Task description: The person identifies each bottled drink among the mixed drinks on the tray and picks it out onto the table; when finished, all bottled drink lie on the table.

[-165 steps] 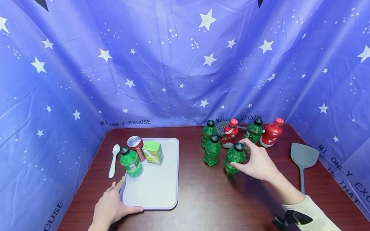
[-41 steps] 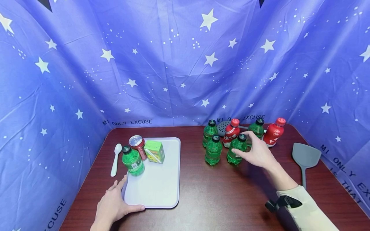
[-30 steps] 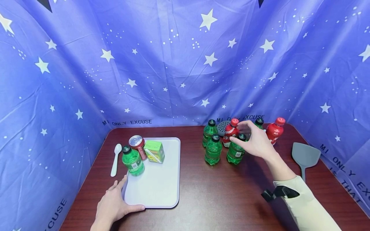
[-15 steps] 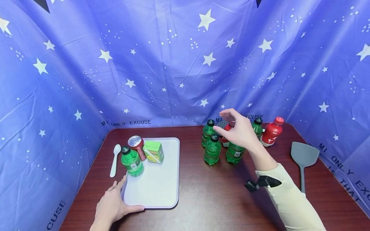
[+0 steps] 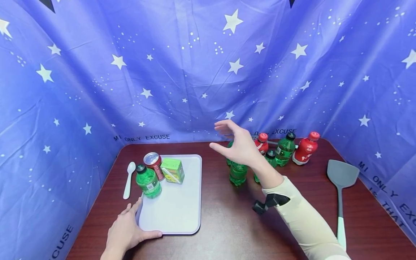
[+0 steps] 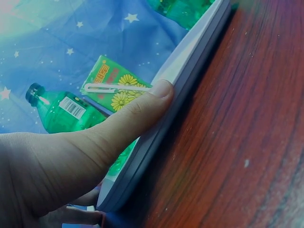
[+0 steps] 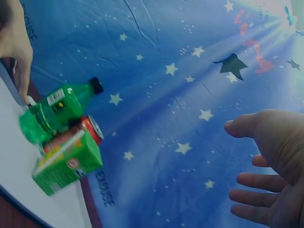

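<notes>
My left hand [image 5: 121, 231] rests against the near left corner of the white tray [image 5: 175, 216]. Its thumb lies along the near rim in the left wrist view, and the fingers touch the left side. On the tray stand a green soda bottle [image 5: 148, 183], a red can [image 5: 152, 160] and a green juice box [image 5: 173, 171]. My right hand [image 5: 238, 146] holds nothing and hovers above the green bottles [image 5: 238, 175], partly hiding them. Fingers and thumb are spread apart in the right wrist view.
Right of the tray stand several green bottles and two red bottles [image 5: 305, 150], one partly hidden by my right hand. A grey spatula [image 5: 342, 175] lies at the right, a white spoon [image 5: 128, 180] left of the tray. A starry curtain [image 5: 182, 72] surrounds the table [image 5: 224, 224].
Earlier my right hand held a green bottle, which it set farther back among the others and let go. It then rose and moved left. My left hand stays at the tray.
</notes>
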`<state>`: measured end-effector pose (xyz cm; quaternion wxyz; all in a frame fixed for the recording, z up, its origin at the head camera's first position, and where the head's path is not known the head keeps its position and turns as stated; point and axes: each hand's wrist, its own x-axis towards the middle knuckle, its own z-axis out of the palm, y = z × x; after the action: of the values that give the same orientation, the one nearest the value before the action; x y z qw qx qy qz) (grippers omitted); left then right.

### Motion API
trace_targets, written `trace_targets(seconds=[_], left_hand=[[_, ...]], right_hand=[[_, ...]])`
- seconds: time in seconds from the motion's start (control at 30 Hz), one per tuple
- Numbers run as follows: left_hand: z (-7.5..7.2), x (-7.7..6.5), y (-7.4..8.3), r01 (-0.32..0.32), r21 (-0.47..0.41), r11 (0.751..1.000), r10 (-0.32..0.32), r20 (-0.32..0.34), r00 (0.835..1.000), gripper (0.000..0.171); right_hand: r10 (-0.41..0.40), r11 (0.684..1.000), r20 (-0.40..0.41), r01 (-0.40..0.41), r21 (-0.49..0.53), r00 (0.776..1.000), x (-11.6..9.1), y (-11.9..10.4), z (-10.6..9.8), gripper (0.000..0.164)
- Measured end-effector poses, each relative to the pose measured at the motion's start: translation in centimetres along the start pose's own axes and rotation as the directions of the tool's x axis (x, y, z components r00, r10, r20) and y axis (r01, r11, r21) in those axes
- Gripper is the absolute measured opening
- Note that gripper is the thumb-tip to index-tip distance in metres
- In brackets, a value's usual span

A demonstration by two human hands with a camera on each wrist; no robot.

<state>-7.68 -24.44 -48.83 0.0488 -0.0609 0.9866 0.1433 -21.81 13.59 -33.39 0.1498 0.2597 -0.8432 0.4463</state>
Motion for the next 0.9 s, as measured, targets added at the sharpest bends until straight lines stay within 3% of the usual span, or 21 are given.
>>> trace_targets(seconds=[0.53,0.9], left_hand=[[0.0,0.0,-0.1,-0.005,0.000,1.000,0.005,-0.008,1.000,0.158],[-0.1,0.0,0.0,0.006,0.000,1.000,-0.006,0.009,1.000,0.157]], right_hand=[[-0.095,0.988,0.089,0.084,0.127,0.991,0.6,-2.1,5.9,0.057],[-0.125,0.972,0.161,0.088,0.216,0.979,0.8,-3.3,9.2,0.058]])
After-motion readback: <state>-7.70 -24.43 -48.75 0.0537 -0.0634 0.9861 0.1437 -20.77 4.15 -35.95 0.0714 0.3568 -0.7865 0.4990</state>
